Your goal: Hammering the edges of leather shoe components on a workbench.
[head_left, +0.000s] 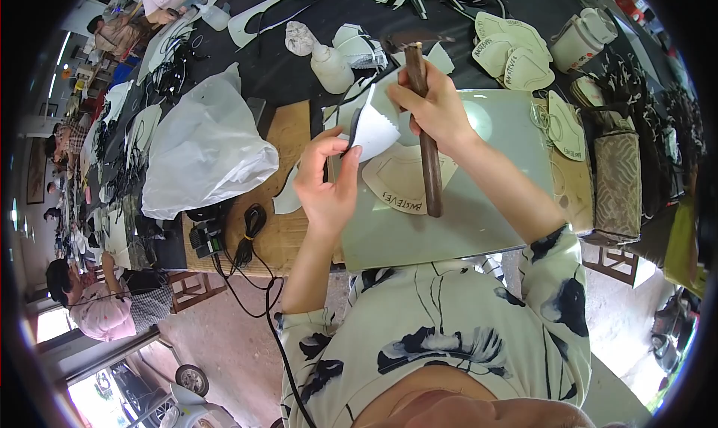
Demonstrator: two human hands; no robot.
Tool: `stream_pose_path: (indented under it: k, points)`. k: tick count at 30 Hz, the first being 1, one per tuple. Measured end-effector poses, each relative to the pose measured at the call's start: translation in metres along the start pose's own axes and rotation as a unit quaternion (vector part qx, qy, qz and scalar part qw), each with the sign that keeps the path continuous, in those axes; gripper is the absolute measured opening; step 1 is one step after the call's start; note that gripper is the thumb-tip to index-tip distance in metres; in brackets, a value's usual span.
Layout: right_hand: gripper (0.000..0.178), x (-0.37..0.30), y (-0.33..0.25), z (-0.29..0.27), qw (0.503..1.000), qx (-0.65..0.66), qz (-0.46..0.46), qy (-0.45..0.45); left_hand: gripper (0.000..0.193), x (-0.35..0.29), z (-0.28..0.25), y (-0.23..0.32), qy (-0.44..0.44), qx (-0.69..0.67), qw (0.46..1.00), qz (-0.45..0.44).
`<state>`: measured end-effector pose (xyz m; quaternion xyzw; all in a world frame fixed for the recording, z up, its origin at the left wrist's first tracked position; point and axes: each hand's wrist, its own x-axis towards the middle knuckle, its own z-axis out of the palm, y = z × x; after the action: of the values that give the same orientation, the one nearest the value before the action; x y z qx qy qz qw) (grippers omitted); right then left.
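Note:
My left hand [329,185] pinches a white piece with a zigzag edge and a dark border [375,135] between thumb and fingers, above the work board. Closed round the wooden handle of a hammer [430,170] is my right hand [437,110]. The hammer's dark metal head points away from me, its handle end toward me. My right thumb and fingers are close to the piece's far end; whether they grip it too I cannot tell. Beneath the hammer, a cream pattern piece with handwriting [393,177] lies on the grey-green board [479,215].
A white squeeze bottle [331,69] stands beyond my hands. At left are a white plastic bag [209,148] and a coiled black cable [253,222] on cardboard. Marked pattern pieces [512,47], a lidded white jar [583,39] and a patterned box [617,174] sit at right. Other people work at far left.

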<state>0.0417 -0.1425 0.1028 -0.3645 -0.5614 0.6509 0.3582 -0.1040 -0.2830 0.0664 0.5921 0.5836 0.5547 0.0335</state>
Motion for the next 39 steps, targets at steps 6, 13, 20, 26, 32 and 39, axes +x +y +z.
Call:
stream_pose_path:
  k: [6, 13, 20, 26, 32, 39]
  points:
    - [0.022, 0.033, 0.015, 0.005, 0.988, -0.122, 0.073, -0.062, 0.012, -0.006, -0.047, -0.006, 0.06, -0.359, 0.899, -0.242]
    - [0.02, 0.008, 0.005, -0.04, 0.982, -0.189, -0.004, -0.023, 0.026, -0.037, -0.005, -0.006, -0.321, 0.03, 0.946, -0.034]
    - [0.017, -0.082, 0.012, -0.097, 0.966, -0.167, 0.196, -0.032, 0.017, -0.062, 0.011, 0.045, -0.261, 0.094, 0.96, -0.037]
    - [0.016, -0.098, 0.044, -0.107, 0.973, -0.159, 0.166, -0.032, 0.012, -0.024, 0.013, 0.03, -0.302, -0.175, 0.896, -0.273]
    - [0.019, -0.067, 0.056, -0.114, 0.967, -0.182, 0.136, -0.114, 0.024, -0.012, 0.061, 0.016, -0.415, -0.204, 0.841, -0.281]
    - [0.02, -0.058, 0.054, -0.113, 0.961, -0.196, 0.136, -0.142, 0.035, -0.033, 0.062, 0.028, -0.374, -0.058, 0.891, -0.252]
